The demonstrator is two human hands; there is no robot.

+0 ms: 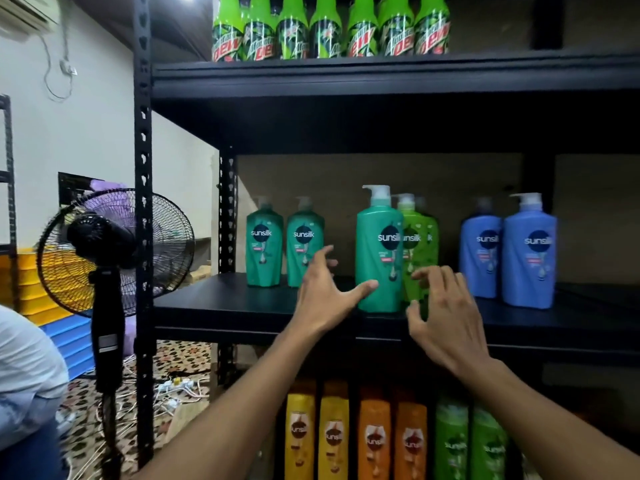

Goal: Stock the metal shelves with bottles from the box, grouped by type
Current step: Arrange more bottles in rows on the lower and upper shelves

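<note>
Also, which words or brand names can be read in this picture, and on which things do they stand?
"sunsilk": the teal pump bottles, the blue pump bottles and, partly hidden, the lime pump bottle.
"Dew", with "Mountain" above it only half readable: the green soda bottles at the top.
"sunsilk", blurred: the yellow, orange and green bottles at the bottom.
Small print under the logos: too small to read.

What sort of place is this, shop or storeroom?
Probably a shop's stockroom, though a staged one is possible. The black metal shelving holds shampoo pump bottles grouped by colour, with green soda bottles on top; a standing fan and loose power strips on the floor suggest a back room.
</note>
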